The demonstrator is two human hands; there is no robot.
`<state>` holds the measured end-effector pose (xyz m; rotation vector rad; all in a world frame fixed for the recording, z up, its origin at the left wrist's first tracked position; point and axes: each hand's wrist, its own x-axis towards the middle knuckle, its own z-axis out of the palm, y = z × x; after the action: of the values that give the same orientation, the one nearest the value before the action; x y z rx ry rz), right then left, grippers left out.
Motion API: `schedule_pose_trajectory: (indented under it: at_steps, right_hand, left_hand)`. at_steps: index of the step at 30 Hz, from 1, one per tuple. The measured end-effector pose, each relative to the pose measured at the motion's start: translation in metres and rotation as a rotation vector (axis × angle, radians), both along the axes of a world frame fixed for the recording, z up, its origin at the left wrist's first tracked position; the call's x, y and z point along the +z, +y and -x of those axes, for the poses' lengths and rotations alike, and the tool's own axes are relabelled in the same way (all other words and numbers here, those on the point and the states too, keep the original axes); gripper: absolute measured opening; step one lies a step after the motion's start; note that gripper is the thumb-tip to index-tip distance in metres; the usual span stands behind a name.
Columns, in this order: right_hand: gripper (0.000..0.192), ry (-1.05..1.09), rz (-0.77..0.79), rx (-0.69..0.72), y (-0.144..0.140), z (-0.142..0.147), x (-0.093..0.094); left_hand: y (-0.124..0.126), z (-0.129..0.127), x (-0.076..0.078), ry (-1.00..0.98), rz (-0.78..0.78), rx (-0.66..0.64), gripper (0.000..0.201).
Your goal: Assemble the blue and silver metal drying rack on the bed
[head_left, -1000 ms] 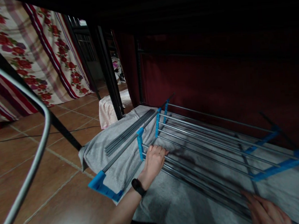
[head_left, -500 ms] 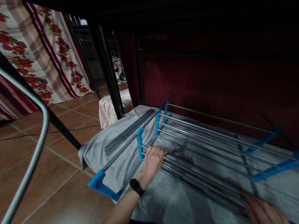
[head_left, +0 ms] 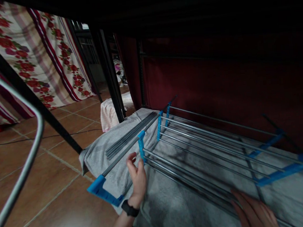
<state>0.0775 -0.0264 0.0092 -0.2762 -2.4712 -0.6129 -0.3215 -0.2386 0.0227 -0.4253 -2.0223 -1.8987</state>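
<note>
A partly assembled-looking rack of grey metal rods (head_left: 195, 134) and blue plastic brackets lies on a grey cloth (head_left: 172, 209). My left hand (head_left: 138, 179), a black watch (head_left: 129, 208) on its wrist, is beside the near blue bracket (head_left: 141, 144), fingers bent and apart with nothing visible in them. At the lower right my right hand (head_left: 255, 210) has its fingers over the front metal rods (head_left: 188, 178); their grip is partly hidden. Closer to my left hand is a blue end piece (head_left: 105, 190) on a long side tube (head_left: 123, 151).
A bundle of loose grey rods (head_left: 129, 134) lies on the cloth, left of the rack. Black metal posts (head_left: 111, 74) and a dark red cloth wall (head_left: 203, 78) stand behind. A bent grey tube (head_left: 39, 133) crosses the left side above the tiled floor (head_left: 40, 171).
My left hand has let go of the front rods and moved left towards the near bracket, its fingers opening. My right hand has shifted slightly left along the rods.
</note>
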Motion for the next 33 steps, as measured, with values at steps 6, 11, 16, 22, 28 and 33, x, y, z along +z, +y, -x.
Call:
schedule_pose_trajectory:
  at_steps: [6, 11, 16, 22, 28, 33]
  right_hand:
    - [0.034, 0.006, 0.034, 0.012, -0.017, 0.048, 0.020]
    - [0.033, 0.069, 0.168, -0.049, -0.035, 0.084, 0.033]
    - [0.032, 0.033, 0.174, -0.037, -0.036, 0.099, 0.040]
    - [0.033, 0.022, 0.191, -0.011, -0.031, 0.098, 0.038]
    - [0.034, 0.002, 0.198, 0.000, -0.030, 0.097, 0.039]
    - [0.035, -0.012, 0.217, -0.010, -0.029, 0.097, 0.041]
  left_hand:
    - [0.029, 0.047, 0.035, -0.392, -0.256, -0.305, 0.046]
    - [0.040, 0.056, 0.047, -0.419, -0.153, -0.448, 0.062]
    - [0.046, 0.061, 0.039, -0.466, -0.169, -0.436, 0.069]
    - [0.053, 0.064, 0.027, -0.475, -0.224, -0.382, 0.064]
    - [0.055, 0.059, 0.028, -0.435, -0.264, -0.331, 0.052]
    - [0.056, 0.058, 0.027, -0.379, -0.251, -0.324, 0.050]
